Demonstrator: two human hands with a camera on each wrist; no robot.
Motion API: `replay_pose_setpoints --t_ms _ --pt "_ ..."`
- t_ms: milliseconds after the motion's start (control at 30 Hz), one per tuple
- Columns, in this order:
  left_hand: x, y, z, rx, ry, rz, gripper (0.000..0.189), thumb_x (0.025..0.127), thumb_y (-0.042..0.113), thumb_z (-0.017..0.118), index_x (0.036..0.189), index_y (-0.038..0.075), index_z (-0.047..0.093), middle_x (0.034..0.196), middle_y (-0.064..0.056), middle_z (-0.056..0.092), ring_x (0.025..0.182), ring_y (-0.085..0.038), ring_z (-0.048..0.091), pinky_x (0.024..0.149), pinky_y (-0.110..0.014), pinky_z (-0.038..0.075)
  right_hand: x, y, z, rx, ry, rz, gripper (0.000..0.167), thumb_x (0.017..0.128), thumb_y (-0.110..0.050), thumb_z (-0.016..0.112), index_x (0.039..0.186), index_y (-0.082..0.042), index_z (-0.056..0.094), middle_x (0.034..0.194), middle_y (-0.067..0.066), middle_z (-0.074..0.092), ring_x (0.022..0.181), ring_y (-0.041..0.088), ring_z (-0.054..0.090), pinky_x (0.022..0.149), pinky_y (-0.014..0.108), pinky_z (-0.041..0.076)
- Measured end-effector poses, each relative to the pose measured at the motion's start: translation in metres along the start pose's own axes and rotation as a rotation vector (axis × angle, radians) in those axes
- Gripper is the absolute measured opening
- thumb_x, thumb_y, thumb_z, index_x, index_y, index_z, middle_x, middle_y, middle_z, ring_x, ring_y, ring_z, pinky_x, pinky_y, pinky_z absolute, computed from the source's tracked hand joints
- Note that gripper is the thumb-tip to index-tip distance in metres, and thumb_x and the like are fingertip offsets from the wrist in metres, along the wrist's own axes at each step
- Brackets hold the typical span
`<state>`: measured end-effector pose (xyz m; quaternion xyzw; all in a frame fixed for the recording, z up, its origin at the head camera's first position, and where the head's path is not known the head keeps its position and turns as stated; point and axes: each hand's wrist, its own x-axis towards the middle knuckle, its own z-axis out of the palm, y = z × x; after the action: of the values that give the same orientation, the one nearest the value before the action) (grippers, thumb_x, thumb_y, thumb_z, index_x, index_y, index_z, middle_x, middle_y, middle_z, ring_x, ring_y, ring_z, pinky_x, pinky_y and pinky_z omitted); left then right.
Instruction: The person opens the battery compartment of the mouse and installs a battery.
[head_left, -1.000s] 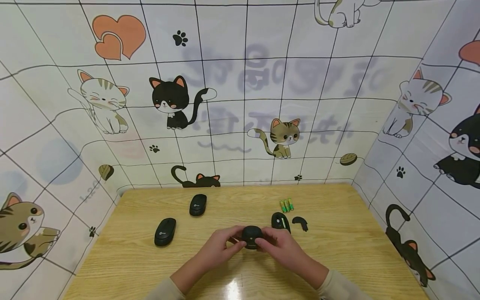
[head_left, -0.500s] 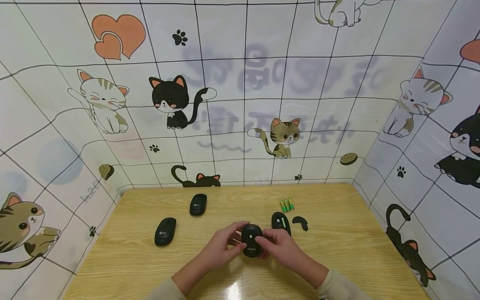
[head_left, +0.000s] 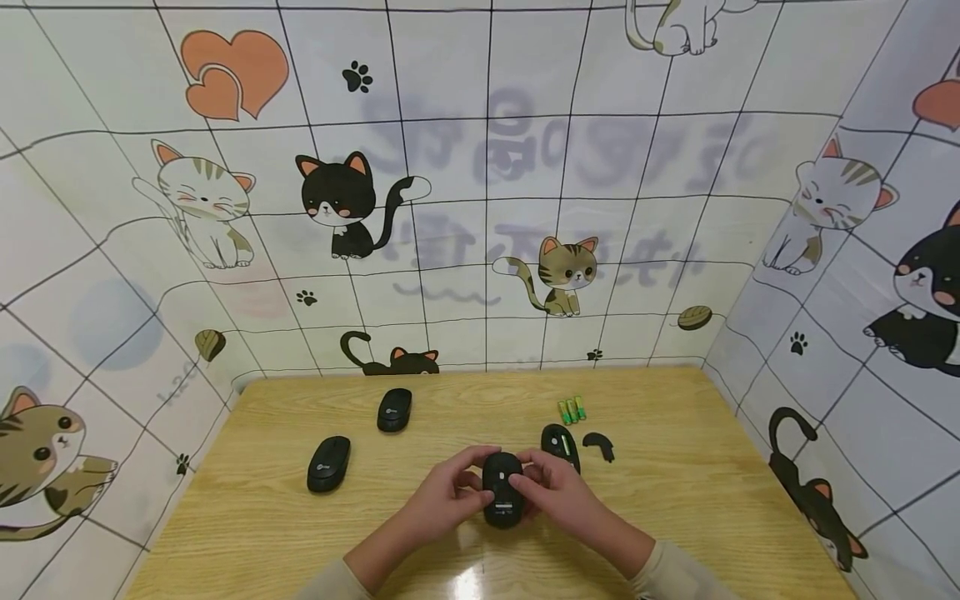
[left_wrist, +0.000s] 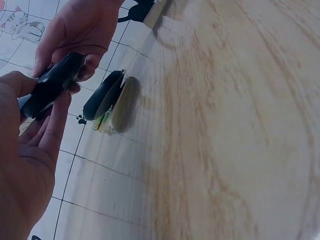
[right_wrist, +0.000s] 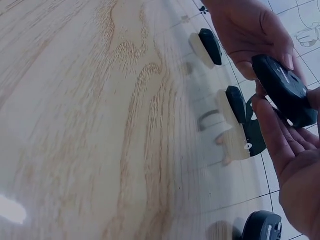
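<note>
Mouse (head_left: pixel 503 493) tips further than a second ago; its labelled underside faces the person, likely the side being worked on. Left hand (head_left: pixel 448 493) and right hand (head_left: pixel 561 493) both grip it above the table (head_left: pixel 712 492), roughly midway between the side edges.

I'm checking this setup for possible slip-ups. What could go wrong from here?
The held mouse, gripped by the left hand and right hand clear of the table, might slip and drop. The right hand is close to the overturned mouse and could nudge it. The three green batteries lie loose beyond that mouse, so a bump might set them rolling.
</note>
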<state>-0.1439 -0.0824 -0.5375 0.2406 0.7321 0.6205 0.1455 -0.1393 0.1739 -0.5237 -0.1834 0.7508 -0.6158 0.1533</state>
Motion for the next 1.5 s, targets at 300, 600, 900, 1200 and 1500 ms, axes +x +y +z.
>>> replay_pose_setpoints --t_ms 300,600,900,1200,1500 --pt "0.0003 -0.0030 -0.0008 -0.059 0.004 -0.048 0.056 0.106 0.002 0.071 0.157 0.019 0.056 0.138 -0.015 0.061 0.099 -0.022 0.075 0.085 -0.033 0.065 0.0002 -0.0010 -0.0004 -0.103 0.035 -0.055 0.052 0.104 -0.015 0.081 0.152 -0.017 0.062 0.131 0.017 0.060 0.088 0.023 0.073 0.077 0.030 0.062" --pt "0.0016 -0.0034 -0.0006 -0.058 -0.004 -0.071 0.054 0.106 0.004 0.070 0.156 0.021 0.057 0.135 -0.013 0.061 0.097 -0.023 0.075 0.086 -0.037 0.066 -0.0003 -0.0002 0.0014 -0.109 0.031 -0.109 0.054 0.101 -0.010 0.083 0.151 -0.011 0.062 0.136 0.020 0.062 0.097 0.024 0.072 0.081 0.029 0.062" --pt "0.0004 -0.0032 0.0001 -0.065 -0.006 -0.079 0.053 0.106 0.005 0.072 0.154 0.022 0.058 0.138 -0.012 0.061 0.099 -0.023 0.074 0.084 -0.032 0.064 -0.0008 -0.0009 0.0015 -0.083 0.030 -0.101 0.051 0.102 -0.012 0.082 0.150 -0.012 0.064 0.136 0.019 0.063 0.097 0.025 0.073 0.082 0.030 0.062" --pt "0.0004 -0.0036 0.0013 -0.073 -0.002 -0.061 0.053 0.106 0.003 0.072 0.154 0.020 0.058 0.138 -0.012 0.061 0.097 -0.022 0.074 0.083 -0.030 0.064 0.0009 0.0006 0.0008 -0.099 0.037 -0.107 0.049 0.102 -0.013 0.083 0.148 -0.014 0.065 0.132 0.017 0.064 0.095 0.025 0.073 0.082 0.030 0.063" --pt "0.0005 -0.0035 0.0035 -0.087 0.010 -0.063 0.053 0.105 0.003 0.073 0.154 0.019 0.058 0.136 -0.013 0.060 0.097 -0.022 0.074 0.083 -0.029 0.064 0.0019 0.0019 0.0001 -0.100 0.040 -0.087 0.050 0.100 -0.012 0.084 0.147 -0.015 0.067 0.133 0.016 0.064 0.095 0.025 0.073 0.082 0.030 0.063"
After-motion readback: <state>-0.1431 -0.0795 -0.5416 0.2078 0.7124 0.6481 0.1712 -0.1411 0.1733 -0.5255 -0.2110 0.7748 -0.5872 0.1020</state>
